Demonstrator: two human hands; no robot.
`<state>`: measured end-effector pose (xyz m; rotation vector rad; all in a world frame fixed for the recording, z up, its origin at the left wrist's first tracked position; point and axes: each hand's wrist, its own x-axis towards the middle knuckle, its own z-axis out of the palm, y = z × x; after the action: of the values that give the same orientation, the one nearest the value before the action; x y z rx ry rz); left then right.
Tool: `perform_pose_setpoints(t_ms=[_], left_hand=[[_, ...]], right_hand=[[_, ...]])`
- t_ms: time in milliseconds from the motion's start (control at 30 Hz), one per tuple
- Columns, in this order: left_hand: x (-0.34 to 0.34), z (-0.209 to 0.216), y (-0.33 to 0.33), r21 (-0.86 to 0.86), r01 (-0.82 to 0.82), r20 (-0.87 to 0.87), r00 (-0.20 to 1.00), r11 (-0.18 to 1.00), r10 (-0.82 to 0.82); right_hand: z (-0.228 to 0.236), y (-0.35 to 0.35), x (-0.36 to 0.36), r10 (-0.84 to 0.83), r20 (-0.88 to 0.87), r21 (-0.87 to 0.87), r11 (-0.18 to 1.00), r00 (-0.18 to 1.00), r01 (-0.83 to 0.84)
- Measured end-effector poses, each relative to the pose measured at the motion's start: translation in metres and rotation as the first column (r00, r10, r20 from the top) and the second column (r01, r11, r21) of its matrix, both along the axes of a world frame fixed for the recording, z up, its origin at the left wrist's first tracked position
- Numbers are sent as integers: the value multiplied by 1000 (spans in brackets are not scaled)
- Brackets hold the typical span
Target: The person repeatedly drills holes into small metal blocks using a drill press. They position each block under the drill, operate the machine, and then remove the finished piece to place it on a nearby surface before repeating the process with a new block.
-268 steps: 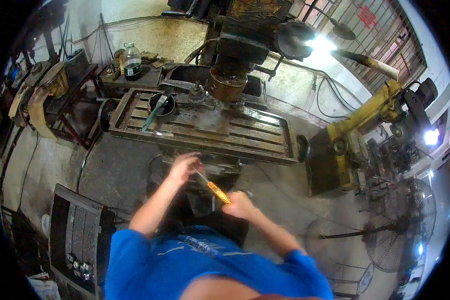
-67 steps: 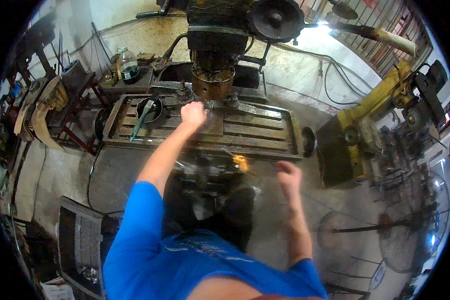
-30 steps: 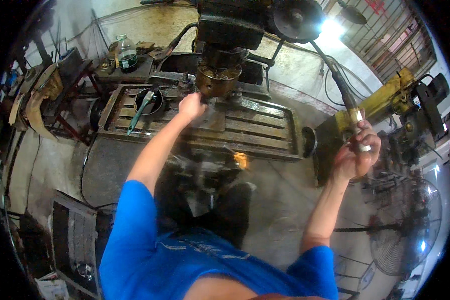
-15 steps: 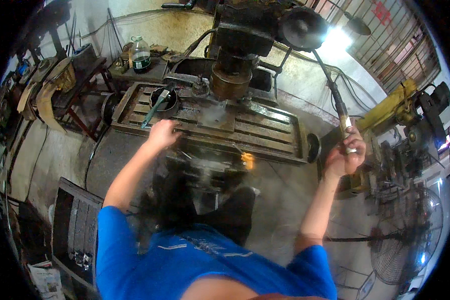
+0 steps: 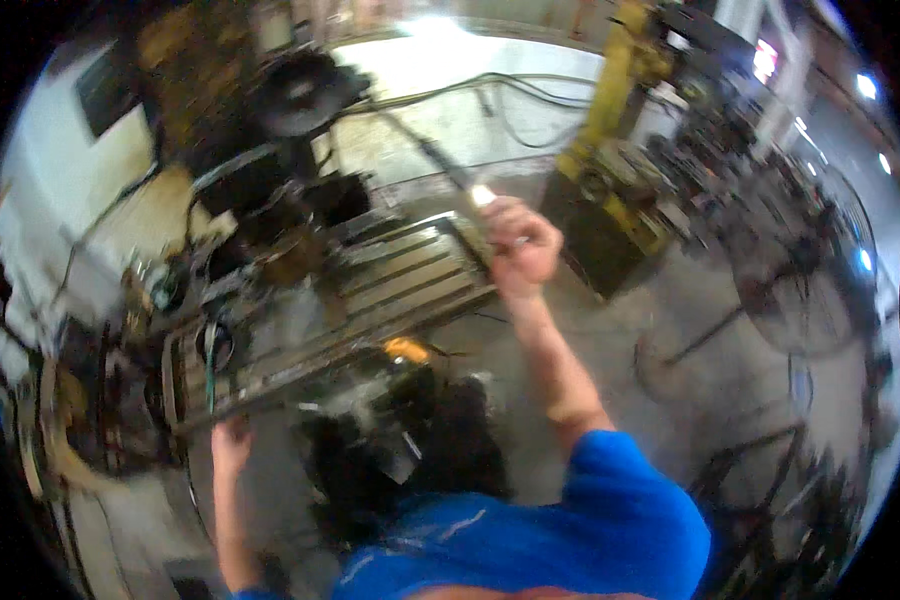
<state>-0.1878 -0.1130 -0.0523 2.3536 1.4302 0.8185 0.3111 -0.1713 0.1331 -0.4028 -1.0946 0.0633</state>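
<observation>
My right hand (image 5: 525,245) is wrapped round the pale end of a long dark lever (image 5: 440,160) that slants up toward the machine head. Below the front left corner of the slotted machine table (image 5: 410,262) is my left hand (image 5: 232,445), its fingers smeared by motion. Close above it hangs the teal handle of a brush (image 5: 210,375), which leans out of a round dark pot (image 5: 216,345) on the table. Whether the left fingers touch the brush cannot be made out. The spindle area (image 5: 295,250) over the table is blurred.
An orange part (image 5: 406,350) sits at the table's front edge. To the right stands a yellow machine (image 5: 610,180), with a large fan (image 5: 800,300) beyond it. A round black disc (image 5: 305,92) is up by the machine head. Cables run along the back wall.
The whole view has swung to the right and blurred. My left hand has dropped below the table's front edge, near the brush handle's end. My right hand keeps its grip on the lever.
</observation>
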Motion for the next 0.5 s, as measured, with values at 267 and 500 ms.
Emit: perform_pose_setpoints(t_ms=[267, 500], left_hand=[[-68, -42, 1, -53, -206, 27, 978, 977, 208], [-88, -29, 5, -93, -400, 75, 910, 912, 407]], right_hand=[[12, -4, 6, 104, 61, -3, 995, 993, -104], [32, -20, 19, 104, 67, -3, 995, 992, -104]])
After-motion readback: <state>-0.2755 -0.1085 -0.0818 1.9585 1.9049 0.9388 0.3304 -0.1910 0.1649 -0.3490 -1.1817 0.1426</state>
